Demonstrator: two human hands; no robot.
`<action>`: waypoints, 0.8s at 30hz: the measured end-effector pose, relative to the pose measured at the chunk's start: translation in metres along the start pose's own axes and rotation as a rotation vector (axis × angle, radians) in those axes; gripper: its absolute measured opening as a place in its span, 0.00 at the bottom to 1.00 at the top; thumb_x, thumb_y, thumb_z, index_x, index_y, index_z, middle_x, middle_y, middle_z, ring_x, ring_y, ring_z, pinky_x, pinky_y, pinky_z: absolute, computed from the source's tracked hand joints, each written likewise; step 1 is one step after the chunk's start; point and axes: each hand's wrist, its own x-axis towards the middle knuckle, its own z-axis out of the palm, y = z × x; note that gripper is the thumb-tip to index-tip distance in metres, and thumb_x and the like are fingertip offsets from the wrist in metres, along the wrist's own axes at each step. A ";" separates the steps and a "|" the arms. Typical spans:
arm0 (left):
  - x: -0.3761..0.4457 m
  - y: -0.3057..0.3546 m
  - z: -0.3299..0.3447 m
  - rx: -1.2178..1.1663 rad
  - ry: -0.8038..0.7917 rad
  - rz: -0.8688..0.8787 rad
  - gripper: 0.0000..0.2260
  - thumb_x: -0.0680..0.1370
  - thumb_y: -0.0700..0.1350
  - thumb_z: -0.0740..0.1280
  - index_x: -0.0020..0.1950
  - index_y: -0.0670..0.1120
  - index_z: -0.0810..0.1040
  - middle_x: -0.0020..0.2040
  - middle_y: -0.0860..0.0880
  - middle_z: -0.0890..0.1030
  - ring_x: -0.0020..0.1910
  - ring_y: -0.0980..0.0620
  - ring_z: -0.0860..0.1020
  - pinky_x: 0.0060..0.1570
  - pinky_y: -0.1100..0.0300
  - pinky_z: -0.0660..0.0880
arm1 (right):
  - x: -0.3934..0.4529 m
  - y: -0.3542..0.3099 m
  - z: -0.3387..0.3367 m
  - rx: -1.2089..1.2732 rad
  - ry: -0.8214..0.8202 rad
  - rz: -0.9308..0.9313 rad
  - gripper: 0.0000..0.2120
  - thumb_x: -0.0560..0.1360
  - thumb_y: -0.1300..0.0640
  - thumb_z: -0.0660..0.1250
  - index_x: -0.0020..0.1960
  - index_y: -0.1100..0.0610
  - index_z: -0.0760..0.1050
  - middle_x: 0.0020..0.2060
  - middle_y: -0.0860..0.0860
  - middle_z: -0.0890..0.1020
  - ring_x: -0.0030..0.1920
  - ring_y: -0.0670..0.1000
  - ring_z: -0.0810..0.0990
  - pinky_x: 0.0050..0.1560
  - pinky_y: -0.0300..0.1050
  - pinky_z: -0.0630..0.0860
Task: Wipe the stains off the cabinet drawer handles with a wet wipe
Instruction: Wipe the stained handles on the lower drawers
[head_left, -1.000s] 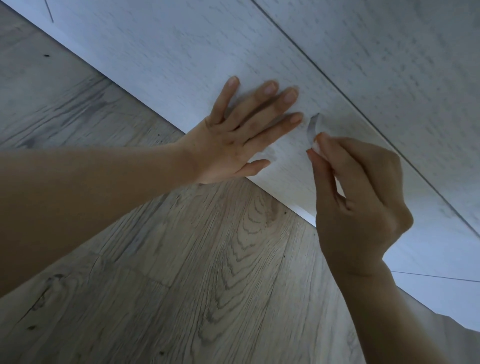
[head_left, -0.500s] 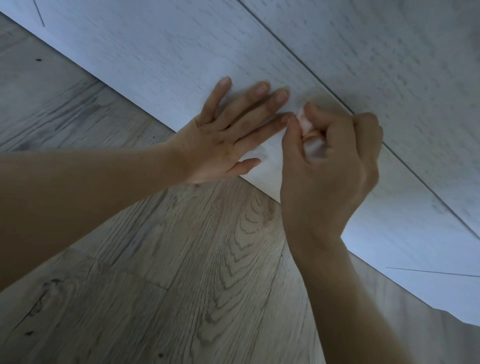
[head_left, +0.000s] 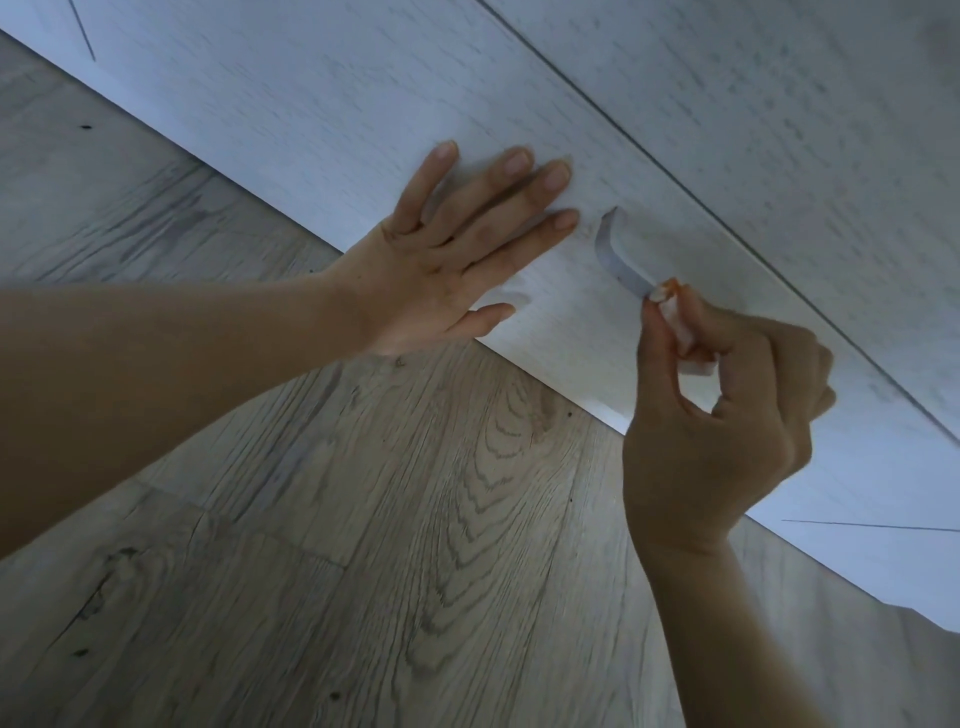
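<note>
A: Where is the handle sitting?

B: The drawer handle (head_left: 618, 254), a pale curved strap, is standing off the lower drawer front (head_left: 332, 119) of the white cabinet, near that front's bottom edge. Its upper end is meeting the panel; its lower end is running into the wet wipe (head_left: 675, 319).

A: Who is holding the wipe?

B: The right hand (head_left: 722, 431) is pinching it. Thumb and forefinger are curling round a small folded white wad and pressing its tip against the handle's lower end. An orange tint is showing at the tip; in this dim light it may be a stain or a fingertip, and I cannot tell which.

A: What is the other hand doing?

B: The left hand (head_left: 452, 249) is lying flat on the drawer front just beside the handle. Its fingers are straight and spread, gripping nothing, and the index fingertip is stopping short of the handle's upper end.

A: What is surrounding the work area?

B: A dark seam is separating the lower front from the upper drawer front (head_left: 779, 104). The wood-grain floor (head_left: 363, 545) is running beneath the cabinet.
</note>
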 end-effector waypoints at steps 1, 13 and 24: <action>0.000 0.000 0.001 -0.002 0.004 -0.001 0.35 0.81 0.59 0.57 0.78 0.43 0.45 0.77 0.45 0.34 0.76 0.46 0.36 0.73 0.46 0.39 | -0.002 0.002 -0.003 0.005 0.000 0.019 0.03 0.72 0.60 0.74 0.42 0.59 0.81 0.37 0.47 0.75 0.37 0.49 0.73 0.39 0.46 0.70; 0.000 0.000 0.004 -0.020 0.024 -0.005 0.36 0.80 0.59 0.58 0.79 0.42 0.45 0.77 0.44 0.35 0.76 0.46 0.37 0.72 0.45 0.37 | 0.009 -0.001 -0.015 0.436 0.102 1.114 0.06 0.76 0.58 0.69 0.51 0.58 0.81 0.44 0.53 0.84 0.45 0.48 0.80 0.55 0.46 0.79; 0.001 -0.008 -0.008 0.006 -0.017 0.039 0.34 0.81 0.58 0.57 0.79 0.42 0.47 0.78 0.42 0.40 0.76 0.46 0.39 0.72 0.44 0.41 | 0.012 -0.007 -0.022 0.611 0.073 1.294 0.04 0.76 0.59 0.68 0.48 0.54 0.82 0.43 0.44 0.85 0.51 0.42 0.82 0.57 0.35 0.76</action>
